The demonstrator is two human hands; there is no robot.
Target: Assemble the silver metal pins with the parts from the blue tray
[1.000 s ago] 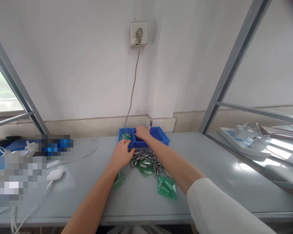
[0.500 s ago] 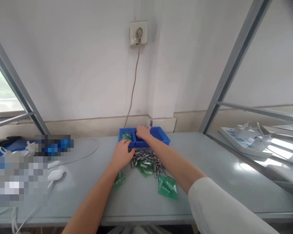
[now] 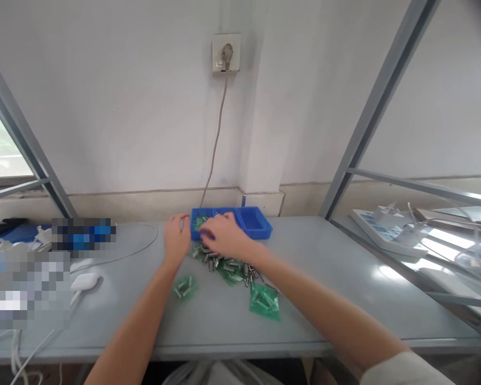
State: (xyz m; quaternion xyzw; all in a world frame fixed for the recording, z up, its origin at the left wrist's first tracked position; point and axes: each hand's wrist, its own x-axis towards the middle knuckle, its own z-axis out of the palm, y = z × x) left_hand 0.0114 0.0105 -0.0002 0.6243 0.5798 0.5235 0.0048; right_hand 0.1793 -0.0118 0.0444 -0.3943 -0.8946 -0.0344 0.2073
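Observation:
A blue divided tray [image 3: 255,234] stands near the wall, with green bags [image 3: 199,220] in its left compartment. At the tray's left end is my left hand [image 3: 177,239], fingers slightly bent and thumb apart, with nothing visible in it. My right hand [image 3: 227,236] reaches across the front of the tray, its half-bent fingers apart and pointing left; it is slightly blurred and I see nothing held. Beneath it lies a pile of small metal cylinders [image 3: 234,264], partly hidden by the hand. Green bags of cylinders lie nearer me, one at left [image 3: 185,287] and one at right [image 3: 264,300].
A white adapter [image 3: 85,282] with cables lies on the grey table [image 3: 120,305] at left. Grey metal posts [image 3: 369,125] slant up on both sides. A cord [image 3: 218,128] runs from the wall socket down behind the tray. White equipment [image 3: 385,232] stands at right.
My right hand has left the tray's middle compartment and moved left and toward me. My left hand has shifted left from the tray's front to its left end, uncovering the left green bag.

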